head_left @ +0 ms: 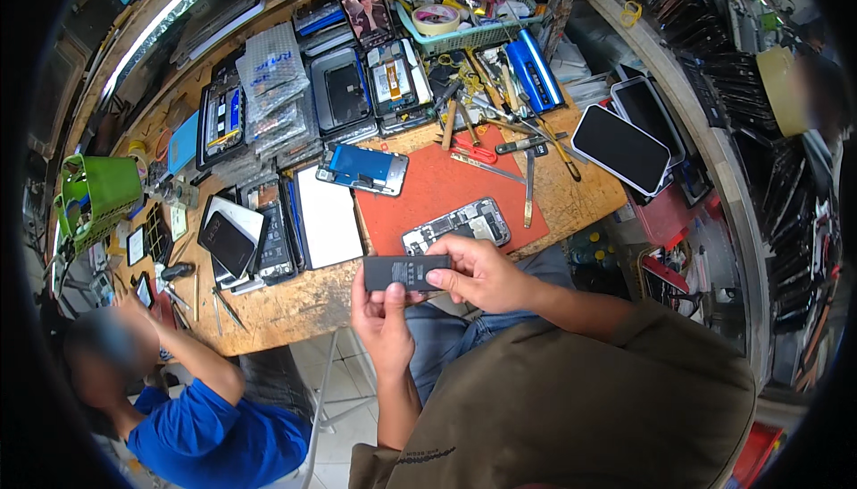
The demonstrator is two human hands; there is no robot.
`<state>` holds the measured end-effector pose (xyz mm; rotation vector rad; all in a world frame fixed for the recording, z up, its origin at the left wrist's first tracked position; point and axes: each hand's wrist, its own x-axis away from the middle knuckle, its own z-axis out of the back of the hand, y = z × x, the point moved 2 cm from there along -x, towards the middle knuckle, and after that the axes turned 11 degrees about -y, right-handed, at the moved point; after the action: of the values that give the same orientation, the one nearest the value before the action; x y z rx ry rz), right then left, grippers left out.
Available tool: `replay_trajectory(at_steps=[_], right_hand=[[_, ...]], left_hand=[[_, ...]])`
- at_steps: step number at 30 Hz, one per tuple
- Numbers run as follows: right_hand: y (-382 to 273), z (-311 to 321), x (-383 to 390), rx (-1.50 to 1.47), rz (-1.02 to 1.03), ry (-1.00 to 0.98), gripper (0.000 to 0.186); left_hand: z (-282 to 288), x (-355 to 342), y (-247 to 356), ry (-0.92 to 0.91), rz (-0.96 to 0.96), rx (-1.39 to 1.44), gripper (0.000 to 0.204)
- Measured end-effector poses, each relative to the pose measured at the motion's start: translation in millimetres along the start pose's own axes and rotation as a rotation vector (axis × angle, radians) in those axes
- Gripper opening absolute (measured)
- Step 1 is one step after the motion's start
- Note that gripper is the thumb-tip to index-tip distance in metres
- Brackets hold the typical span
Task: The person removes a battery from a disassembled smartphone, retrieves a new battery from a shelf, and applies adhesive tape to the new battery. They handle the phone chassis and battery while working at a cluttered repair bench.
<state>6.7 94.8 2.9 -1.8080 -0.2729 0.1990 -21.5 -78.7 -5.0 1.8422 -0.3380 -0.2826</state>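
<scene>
A flat black phone battery [393, 272] is held level between my two hands, over the table's front edge. My left hand [384, 321] grips its left end from below, thumb on the printed face. At the other end, my right hand [478, 273] pinches it between thumb and fingers. Just beyond my right hand lies an opened phone body [482, 219], its inner parts bare, on a red-orange mat [437, 177]. Farther back rests a detached phone screen [364, 169] with a blue inner side, partly on the mat.
Pliers, tweezers and screwdrivers crowd the mat's far right, near a blue cylinder [534, 71]. A white-framed tablet [620, 148] lies at the right edge. Stacked tablets and bubble-wrapped parts [272, 74] fill the back left. A person in a blue shirt [219, 431] works at the left.
</scene>
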Motion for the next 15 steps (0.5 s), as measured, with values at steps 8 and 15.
replay_trajectory(at_steps=[8, 15], right_hand=[[-13, 31, -58, 0.424, 0.030, 0.271, 0.017], [-48, 91, -52, 0.796, -0.091, 0.580, 0.013]], left_hand=[[109, 18, 11, 0.281, -0.145, -0.094, 0.038], [156, 39, 6, 0.337, -0.173, -0.176, 0.024]])
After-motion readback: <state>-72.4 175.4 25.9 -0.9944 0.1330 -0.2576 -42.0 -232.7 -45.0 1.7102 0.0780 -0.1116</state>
